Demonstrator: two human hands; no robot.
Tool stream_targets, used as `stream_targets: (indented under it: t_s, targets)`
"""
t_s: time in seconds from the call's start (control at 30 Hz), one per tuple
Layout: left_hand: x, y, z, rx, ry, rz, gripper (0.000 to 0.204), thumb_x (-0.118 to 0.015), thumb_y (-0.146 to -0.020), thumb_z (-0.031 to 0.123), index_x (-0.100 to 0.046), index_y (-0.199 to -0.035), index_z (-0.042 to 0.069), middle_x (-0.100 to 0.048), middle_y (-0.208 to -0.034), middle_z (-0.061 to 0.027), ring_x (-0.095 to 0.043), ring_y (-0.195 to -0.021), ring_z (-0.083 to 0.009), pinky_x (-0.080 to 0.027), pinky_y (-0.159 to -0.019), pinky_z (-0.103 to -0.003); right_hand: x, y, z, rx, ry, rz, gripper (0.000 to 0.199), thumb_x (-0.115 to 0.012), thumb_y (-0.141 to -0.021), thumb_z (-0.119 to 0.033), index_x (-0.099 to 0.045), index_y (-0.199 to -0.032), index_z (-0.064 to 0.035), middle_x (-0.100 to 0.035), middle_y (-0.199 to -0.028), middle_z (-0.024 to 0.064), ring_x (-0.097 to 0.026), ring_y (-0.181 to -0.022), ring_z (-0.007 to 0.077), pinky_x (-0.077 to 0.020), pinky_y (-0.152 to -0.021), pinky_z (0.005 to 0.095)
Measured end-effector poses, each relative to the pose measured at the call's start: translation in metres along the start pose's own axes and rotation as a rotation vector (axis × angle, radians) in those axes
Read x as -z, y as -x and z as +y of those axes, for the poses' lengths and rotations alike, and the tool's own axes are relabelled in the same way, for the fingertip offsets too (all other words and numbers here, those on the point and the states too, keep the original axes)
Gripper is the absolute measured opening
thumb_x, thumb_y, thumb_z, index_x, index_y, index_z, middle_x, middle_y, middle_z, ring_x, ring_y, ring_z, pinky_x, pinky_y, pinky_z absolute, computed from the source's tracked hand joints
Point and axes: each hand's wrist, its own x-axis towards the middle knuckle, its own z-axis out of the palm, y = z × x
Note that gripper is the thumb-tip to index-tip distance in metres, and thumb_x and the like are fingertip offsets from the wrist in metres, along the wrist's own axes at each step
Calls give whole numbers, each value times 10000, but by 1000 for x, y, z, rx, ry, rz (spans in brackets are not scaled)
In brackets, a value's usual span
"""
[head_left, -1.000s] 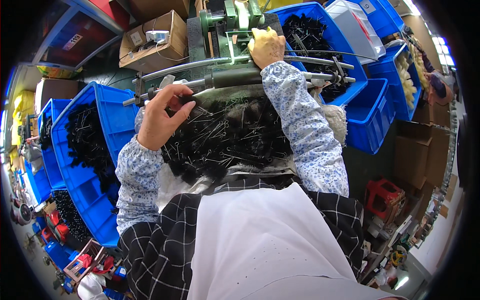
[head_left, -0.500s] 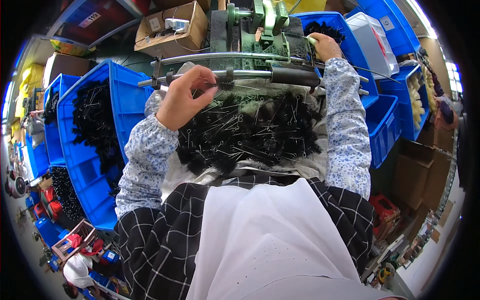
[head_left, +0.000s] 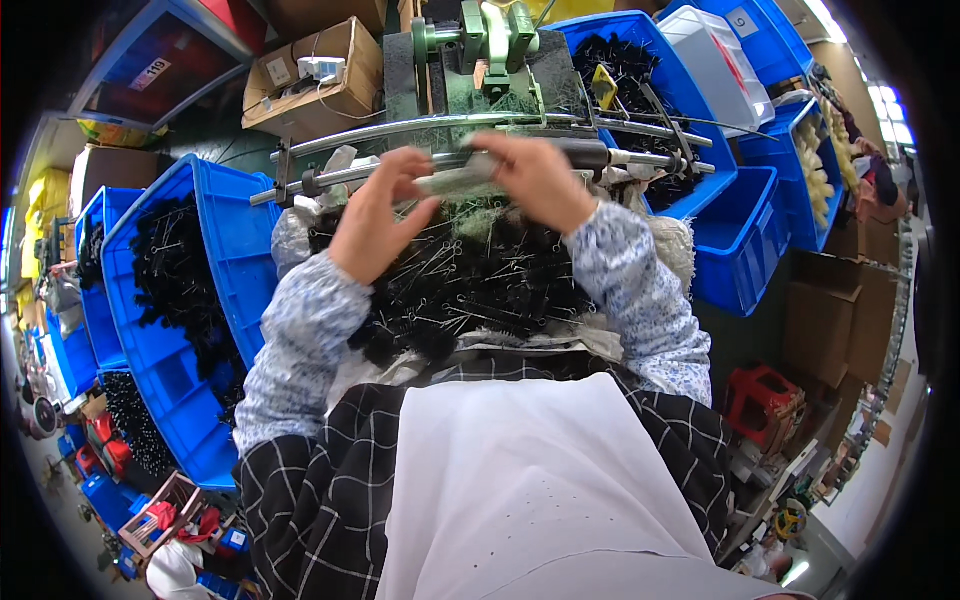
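Bin [head_left: 215, 260] left of pile [head_left: 480, 280]; machine [head_left: 490, 50] behind.

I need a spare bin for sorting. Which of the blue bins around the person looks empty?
The blue bin on the right, just beyond the right hand's sleeve: its inside shows bare blue. The others hold black pieces, or pale ones at far right.

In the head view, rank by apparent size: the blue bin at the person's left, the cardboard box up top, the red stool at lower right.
1. Blue bin, largest.
2. Cardboard box.
3. Red stool, smallest.
The box and the stool sit at different distances, so true sizes stay unsure.
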Motion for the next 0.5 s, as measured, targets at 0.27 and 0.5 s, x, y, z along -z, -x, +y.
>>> stream_targets:
  t_s: [0.27,0.5]
  targets:
    - [42,69,-53,278,-833,-586,323,-669,-697,148,-537,-978,62,-615,-856,-137,-599,-847,-313,-475,-735,-397,37,-50,100,-194,792,342,235,-546,-806,-156,-643,-1020,-156,-632,-838,64,-613,-828,242,-487,-746,369]
    - [43,68,-42,280,-748,-550,238,-637,-684,129,-562,-900,61,-613,-824,-136,-592,-794,-317,-467,-706,-402,36,-57,112,-163,763,323,239,-546,-818,-175,-652,-1033,-177,-640,-857,72,-617,-849,240,-483,-766,374]
